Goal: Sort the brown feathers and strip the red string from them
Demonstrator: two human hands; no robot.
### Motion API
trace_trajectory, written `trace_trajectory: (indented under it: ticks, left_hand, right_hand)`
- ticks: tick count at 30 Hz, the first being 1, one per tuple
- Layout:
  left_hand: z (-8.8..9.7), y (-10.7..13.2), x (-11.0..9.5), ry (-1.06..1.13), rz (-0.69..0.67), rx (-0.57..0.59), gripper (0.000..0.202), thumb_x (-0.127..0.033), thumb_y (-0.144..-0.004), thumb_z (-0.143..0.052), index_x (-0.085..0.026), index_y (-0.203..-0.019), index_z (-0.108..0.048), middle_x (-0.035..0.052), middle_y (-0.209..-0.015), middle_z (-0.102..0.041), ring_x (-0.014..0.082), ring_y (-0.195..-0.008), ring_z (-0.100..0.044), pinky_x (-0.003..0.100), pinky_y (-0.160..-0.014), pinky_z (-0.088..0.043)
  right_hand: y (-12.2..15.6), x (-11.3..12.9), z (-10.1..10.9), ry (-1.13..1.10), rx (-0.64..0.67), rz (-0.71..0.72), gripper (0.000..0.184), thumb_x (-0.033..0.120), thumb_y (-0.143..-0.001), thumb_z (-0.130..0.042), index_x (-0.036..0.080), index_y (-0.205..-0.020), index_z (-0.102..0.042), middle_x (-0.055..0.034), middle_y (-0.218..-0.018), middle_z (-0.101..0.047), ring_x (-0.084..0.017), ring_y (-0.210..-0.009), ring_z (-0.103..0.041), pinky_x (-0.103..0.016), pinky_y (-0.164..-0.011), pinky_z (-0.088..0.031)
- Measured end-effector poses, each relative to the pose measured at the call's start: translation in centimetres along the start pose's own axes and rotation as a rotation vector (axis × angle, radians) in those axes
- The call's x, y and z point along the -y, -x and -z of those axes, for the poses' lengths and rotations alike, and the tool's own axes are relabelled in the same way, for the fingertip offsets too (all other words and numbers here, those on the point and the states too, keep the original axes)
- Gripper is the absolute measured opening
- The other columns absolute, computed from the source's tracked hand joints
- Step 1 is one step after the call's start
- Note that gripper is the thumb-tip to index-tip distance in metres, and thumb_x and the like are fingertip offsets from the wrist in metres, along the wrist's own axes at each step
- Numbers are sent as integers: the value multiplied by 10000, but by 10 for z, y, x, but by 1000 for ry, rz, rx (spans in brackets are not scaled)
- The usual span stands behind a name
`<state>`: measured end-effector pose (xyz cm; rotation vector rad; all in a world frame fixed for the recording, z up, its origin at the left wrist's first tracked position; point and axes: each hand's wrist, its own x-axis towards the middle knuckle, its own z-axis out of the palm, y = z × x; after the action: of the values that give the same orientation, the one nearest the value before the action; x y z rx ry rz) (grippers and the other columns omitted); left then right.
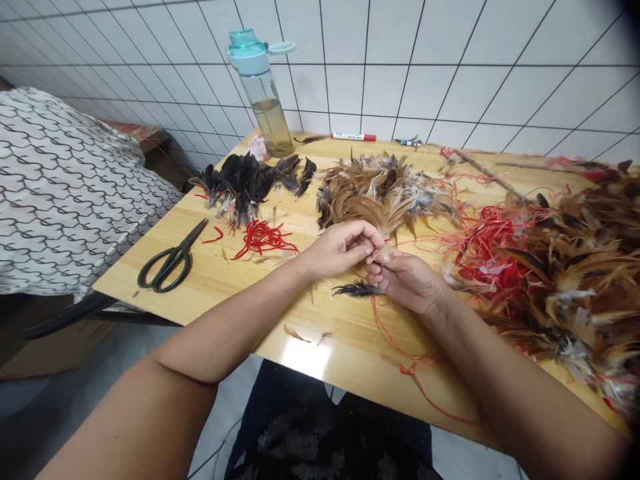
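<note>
My left hand (pixel 345 247) and my right hand (pixel 407 277) meet over the middle of the table, fingers closed in a pinch. Between their fingertips is a small pale tan feather (pixel 384 254), mostly hidden by the fingers. A fluffy black feather (pixel 356 288) lies just under my right hand. Beyond my left hand is a heap of brown feathers (pixel 370 190), with a tan fan of them closest to my fingers. Red string (pixel 387 330) trails over the wood below my right hand.
Scissors (pixel 173 257) lie at left, near cut red string (pixel 263 239) and black feathers (pixel 245 180). A water bottle (pixel 267 100) and a red-capped marker (pixel 353 137) stand and lie by the tiled wall. Brown feathers (pixel 565 280) and tangled red string (pixel 493 240) cover the right side.
</note>
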<state>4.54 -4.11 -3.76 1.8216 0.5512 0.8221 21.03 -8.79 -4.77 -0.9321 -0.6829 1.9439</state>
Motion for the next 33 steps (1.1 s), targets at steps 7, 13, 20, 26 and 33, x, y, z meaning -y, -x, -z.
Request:
trace_trajectory:
  ticks: [7, 13, 20, 26, 33]
  left_hand:
    - [7, -5, 0, -355, -219, 4, 154, -135, -834, -517, -155, -921, -643, 53, -880, -654, 136, -834, -610, 280, -772, -497]
    - [12, -8, 1, -456, -298, 32, 174, -134, -861, -484, -172, -898, -649, 58, -901, -668, 142, -882, -618, 288, -823, -500]
    - [16, -8, 3, -475, -341, 49, 133, -183, -893, -529, -176, -894, -662, 62, -900, -684, 143, -878, -637, 276, -816, -505]
    - [16, -9, 3, -465, -330, 43, 151, -243, -907, -543, -177, -861, -671, 59, -878, -699, 137, -859, -647, 265, -805, -506]
    - [15, -8, 3, -504, -346, 45, 201, -279, -935, -495, -164, -852, -638, 63, -862, -687, 132, -832, -631, 254, -792, -486]
  right_hand:
    - [1, -2, -3, -35, 5, 1, 119, 199, -670, -640, 187, -748, -551, 18, -708, -488, -104, -638, -440, -236, -572, -355]
    - [0, -3, -2, -53, 65, -14, 180, 199, -670, -655, 198, -734, -486, 21, -728, -493, -90, -600, -423, -239, -580, -381]
    - [1, -1, -2, -44, 118, -29, 201, 189, -691, -632, 204, -718, -433, 24, -714, -465, -82, -573, -397, -233, -579, -390]
    - [1, -1, -2, -191, 88, -104, 161, 125, -672, -645, 180, -719, -500, 25, -717, -496, -64, -572, -400, -203, -572, -380]
    - [1, -3, -1, -192, 103, -100, 136, 125, -725, -643, 179, -722, -518, 27, -726, -510, -57, -568, -422, -201, -578, -404]
